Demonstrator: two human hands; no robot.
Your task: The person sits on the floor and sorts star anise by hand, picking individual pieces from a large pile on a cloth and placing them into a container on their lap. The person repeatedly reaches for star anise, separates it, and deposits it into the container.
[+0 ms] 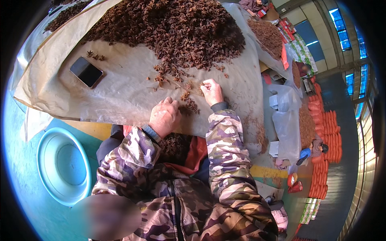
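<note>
A large heap of dried star anise (pixel 178 27) lies on a pale plastic sheet (pixel 120 87) before me. Loose pods (pixel 185 95) are scattered between the heap and my hands. My right hand (pixel 213 92) is just right of these pods, thumb and index finger brought together; whether a pod is between them is unclear. Near the sheet's front edge, my left hand (pixel 165 116) is palm down with curled fingers, and its grip is hidden. Below it, an open red-orange bag (pixel 197 153) between my legs has more star anise (pixel 175 147) in it.
A smartphone (pixel 86 72) lies on the sheet at left, beside a few pods (pixel 96 56). On the floor stands a light-blue plastic basin (pixel 64 165). At right are other heaps (pixel 265 34), stacked orange sacks (pixel 324 132) and several people (pixel 316 147).
</note>
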